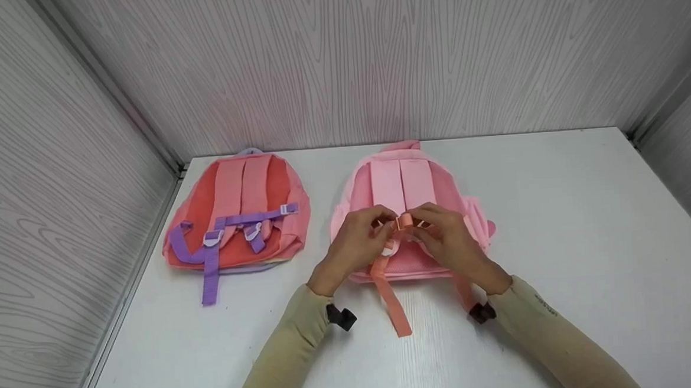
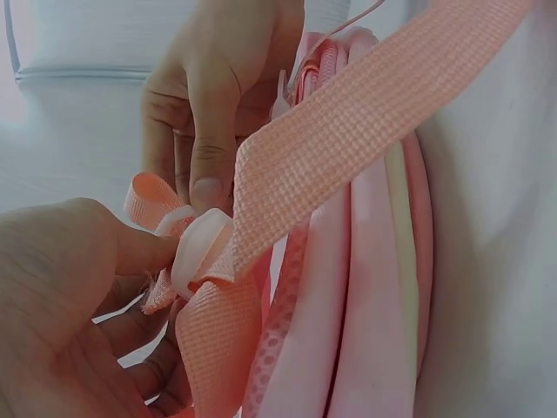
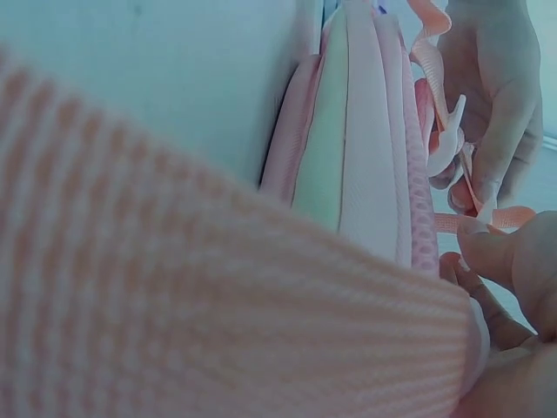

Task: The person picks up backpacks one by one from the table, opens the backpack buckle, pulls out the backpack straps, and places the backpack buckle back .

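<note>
A pink backpack (image 1: pixel 357 196) lies with its shoulder straps facing up, beneath both hands. Over its lower middle, the left hand (image 1: pixel 355 241) pinches orange webbing at a small whitish buckle (image 2: pixel 204 242). From the other side, the right hand (image 1: pixel 449 240) holds the same webbing between thumb and fingers, where a short orange loop (image 1: pixel 405 221) stands up. The fingertips of the two hands almost meet. A loose orange strap end (image 1: pixel 394 304) hangs toward the near side from a white strap adjuster (image 1: pixel 388 249). Fingers partly hide how the webbing passes through the buckle.
To the left lies a coral-and-pink backpack (image 1: pixel 202 225) with purple straps (image 1: pixel 210 278) across it. Both bags rest on a white table (image 1: pixel 566 224) enclosed by wood-grain panels (image 1: pixel 339 64). A second orange strap (image 1: pixel 464 291) hangs near the right wrist.
</note>
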A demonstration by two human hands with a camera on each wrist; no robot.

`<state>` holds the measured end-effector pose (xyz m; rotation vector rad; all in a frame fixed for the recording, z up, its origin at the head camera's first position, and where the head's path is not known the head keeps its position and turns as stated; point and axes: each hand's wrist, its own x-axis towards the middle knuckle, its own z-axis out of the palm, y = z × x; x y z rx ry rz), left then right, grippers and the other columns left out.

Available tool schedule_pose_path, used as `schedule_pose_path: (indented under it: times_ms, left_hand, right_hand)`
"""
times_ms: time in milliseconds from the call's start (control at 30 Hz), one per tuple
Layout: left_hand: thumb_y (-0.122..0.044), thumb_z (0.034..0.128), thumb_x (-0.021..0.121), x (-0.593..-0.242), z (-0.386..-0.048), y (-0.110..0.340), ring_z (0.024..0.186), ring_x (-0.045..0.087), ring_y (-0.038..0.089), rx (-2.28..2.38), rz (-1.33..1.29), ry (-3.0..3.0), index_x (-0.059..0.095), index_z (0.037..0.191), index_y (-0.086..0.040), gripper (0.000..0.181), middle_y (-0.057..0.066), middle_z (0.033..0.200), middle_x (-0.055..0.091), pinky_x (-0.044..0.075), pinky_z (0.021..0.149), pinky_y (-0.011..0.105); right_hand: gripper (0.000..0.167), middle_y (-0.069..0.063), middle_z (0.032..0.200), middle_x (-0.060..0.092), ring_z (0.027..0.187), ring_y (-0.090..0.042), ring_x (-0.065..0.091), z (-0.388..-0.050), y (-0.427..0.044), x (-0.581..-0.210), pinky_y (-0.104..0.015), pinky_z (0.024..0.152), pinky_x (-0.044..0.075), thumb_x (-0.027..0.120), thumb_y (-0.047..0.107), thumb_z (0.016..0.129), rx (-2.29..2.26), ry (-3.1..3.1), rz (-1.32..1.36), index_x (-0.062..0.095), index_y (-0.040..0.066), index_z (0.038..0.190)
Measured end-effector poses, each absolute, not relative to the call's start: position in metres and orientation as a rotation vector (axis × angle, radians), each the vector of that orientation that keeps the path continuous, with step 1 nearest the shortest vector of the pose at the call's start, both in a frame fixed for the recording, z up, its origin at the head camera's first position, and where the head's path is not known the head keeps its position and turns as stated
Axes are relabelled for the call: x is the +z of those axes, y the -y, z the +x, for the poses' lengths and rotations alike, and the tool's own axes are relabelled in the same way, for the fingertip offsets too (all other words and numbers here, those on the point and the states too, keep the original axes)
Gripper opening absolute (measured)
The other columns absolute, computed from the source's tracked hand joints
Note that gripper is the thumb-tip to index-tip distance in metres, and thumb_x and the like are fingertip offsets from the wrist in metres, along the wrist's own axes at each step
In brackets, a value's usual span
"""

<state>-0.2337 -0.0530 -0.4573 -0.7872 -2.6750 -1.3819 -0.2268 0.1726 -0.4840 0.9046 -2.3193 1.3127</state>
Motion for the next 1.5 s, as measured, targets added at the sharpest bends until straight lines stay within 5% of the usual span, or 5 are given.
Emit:
schedule_pose_path:
  times_ms: [867, 1500]
  left_hand:
    - [-0.011, 0.1051, 0.067, -0.458, -0.238, 0.059, 0.091, 0.066, 0.017, -1.341, -0.874, 2.615, 0.076, 0.112, -0.007, 0.012, 0.004, 0.102, 0.076, 0.056, 0.086, 0.032]
    - [-0.011, 0.1042, 0.068, -0.453, -0.236, 0.064, 0.095, 0.065, 0.018, -1.356, -0.852, 2.680, 0.076, 0.116, -0.008, 0.015, 0.004, 0.108, 0.077, 0.054, 0.088, 0.032]
  right_hand:
    - [0.027, -0.007, 0.109, 0.077, 0.099, -0.022, 0.074, -0.229, -0.174, -0.484, -0.046, 0.090, 0.063, 0.078, -0.001, 0.094, 1.317, 2.274, 0.919, 0.079, 0.005, 0.120]
    - [0.028, -0.002, 0.111, 0.076, 0.101, -0.017, 0.073, -0.227, -0.175, -0.481, -0.043, 0.091, 0.063, 0.078, 0.003, 0.095, 1.361, 2.323, 0.879, 0.079, 0.013, 0.122]
